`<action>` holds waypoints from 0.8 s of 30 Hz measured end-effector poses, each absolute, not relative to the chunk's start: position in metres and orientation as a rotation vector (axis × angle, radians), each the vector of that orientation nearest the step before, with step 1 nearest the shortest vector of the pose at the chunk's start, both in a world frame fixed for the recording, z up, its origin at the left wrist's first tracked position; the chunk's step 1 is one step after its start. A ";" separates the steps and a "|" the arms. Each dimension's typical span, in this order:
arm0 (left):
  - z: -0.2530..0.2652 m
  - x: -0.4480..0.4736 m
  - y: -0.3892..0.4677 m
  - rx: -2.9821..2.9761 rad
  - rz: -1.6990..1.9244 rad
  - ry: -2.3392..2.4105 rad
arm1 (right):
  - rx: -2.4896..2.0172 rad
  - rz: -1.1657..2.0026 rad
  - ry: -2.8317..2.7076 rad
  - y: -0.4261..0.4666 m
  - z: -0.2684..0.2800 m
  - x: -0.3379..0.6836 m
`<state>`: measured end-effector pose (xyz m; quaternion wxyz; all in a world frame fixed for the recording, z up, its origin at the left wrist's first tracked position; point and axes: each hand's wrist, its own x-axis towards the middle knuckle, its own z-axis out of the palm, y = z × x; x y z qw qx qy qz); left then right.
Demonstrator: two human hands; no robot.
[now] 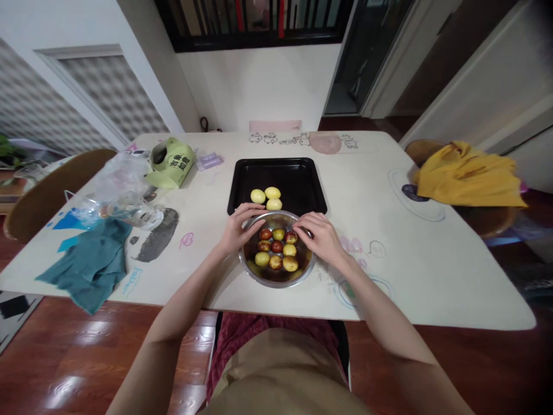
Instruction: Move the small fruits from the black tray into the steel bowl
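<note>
A round stainless steel bowl (283, 282) stands at the near side of the table, holding several jujubes (277, 246) in red-brown, mottled and yellow-green. At its left rim is my left hand (240, 231), with the thumb reaching over the edge and the fingers along the far left side. My right hand (321, 235) is closed at the right rim, its fingers curled close to a dark red jujube (291, 237). Just beyond the bowl lies a black baking tray (298, 178), with three pale yellow-green jujubes (272, 193) in its near left part.
On the left of the white table (367, 173) are a light green bag (175, 164), clear plastic bags (123, 184), a purple packet (209, 161) and a teal cloth (88, 262) hanging over the near edge. A yellow cloth (470, 176) drapes over a chair at right.
</note>
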<state>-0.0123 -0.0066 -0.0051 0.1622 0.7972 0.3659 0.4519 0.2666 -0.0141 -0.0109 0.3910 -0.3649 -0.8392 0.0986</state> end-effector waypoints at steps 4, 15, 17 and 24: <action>-0.011 -0.013 -0.003 2.199 1.334 1.035 | -0.879 0.280 -2.110 -0.004 -0.012 0.266; -0.017 -0.015 -0.001 2.137 1.304 0.893 | -0.806 0.423 -2.525 0.093 0.015 0.250; -0.018 -0.015 -0.001 2.120 1.309 0.896 | -0.774 0.450 -2.576 0.104 0.012 0.242; -0.018 -0.012 -0.004 2.066 1.314 0.922 | -0.630 0.447 -2.734 0.117 0.001 0.231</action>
